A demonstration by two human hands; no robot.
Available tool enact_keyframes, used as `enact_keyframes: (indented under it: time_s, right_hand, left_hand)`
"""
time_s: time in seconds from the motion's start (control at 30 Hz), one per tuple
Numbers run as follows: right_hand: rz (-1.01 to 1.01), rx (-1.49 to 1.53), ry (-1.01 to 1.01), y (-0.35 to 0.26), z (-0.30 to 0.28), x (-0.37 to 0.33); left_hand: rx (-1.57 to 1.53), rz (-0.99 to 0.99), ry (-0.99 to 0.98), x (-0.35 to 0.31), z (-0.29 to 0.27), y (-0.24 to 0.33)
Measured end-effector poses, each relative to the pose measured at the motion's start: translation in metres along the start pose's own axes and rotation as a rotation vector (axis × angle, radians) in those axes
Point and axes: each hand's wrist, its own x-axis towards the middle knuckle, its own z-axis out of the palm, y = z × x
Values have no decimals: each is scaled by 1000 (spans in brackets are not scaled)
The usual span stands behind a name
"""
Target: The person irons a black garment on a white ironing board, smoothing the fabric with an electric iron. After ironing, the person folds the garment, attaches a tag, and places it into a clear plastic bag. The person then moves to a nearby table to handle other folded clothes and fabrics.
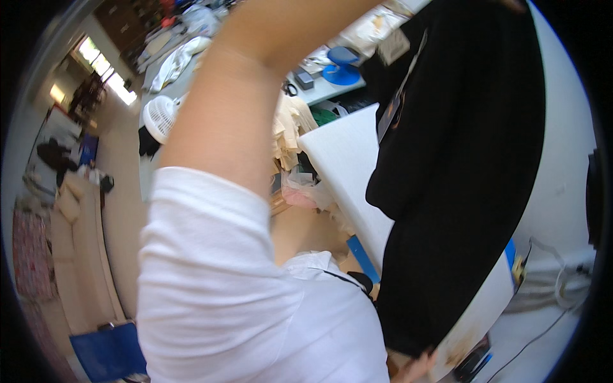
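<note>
A large black cloth [460, 166] hangs stretched from top to bottom on the right side of the view. Its kind of garment, if any, cannot be made out. My left arm, in a white sleeve, is raised and bends over to the right, leaving the view at the top. At the cloth's upper edge shows a bit of my left hand [513, 4], closed on it, most of the hand cut off. Low down, my right hand [418, 367] grips the cloth's bottom edge. Behind the cloth lies a white table surface [345, 153].
Beyond my arm, a cluttered table holds a white fan [163, 118], a blue round stand [343, 67], and scissors [290, 88]. Cream cloth [290, 127] hangs at its edge. A beige sofa [83, 255] stands left. Cables [555, 281] hang by the right wall.
</note>
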Motion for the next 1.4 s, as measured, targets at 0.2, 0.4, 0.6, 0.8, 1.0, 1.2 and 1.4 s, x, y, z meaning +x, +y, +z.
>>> enact_keyframes:
  time_s: [0.2, 0.4, 0.6, 0.8, 1.0, 1.2, 1.4]
  right_hand:
    - [-673, -607, -236, -98, -77, 149]
    - [-607, -829, -175, -202, -55, 250]
    - [-853, -1115, 92, -239, -50, 331]
    - [-1221, -1627, 200, -160, -54, 388]
    - [-1384, -1077, -439, -62, 39, 327]
    - [-1121, -1136, -736, 22, 73, 234]
    - [-834, -1229, -836, 23, 59, 205]
  left_hand:
    - [-156, -255, -104, -24, 69, -228]
    - [85, -305, -95, 8, 136, -308]
    - [-655, -423, 187, 53, 150, -270]
    - [-902, -413, 305, -23, 172, -305]
    - [-1241, -758, 459, -209, 207, -354]
    - [-540, -1175, 487, -318, 259, -388]
    - [-247, -1085, 73, -319, 239, -401]
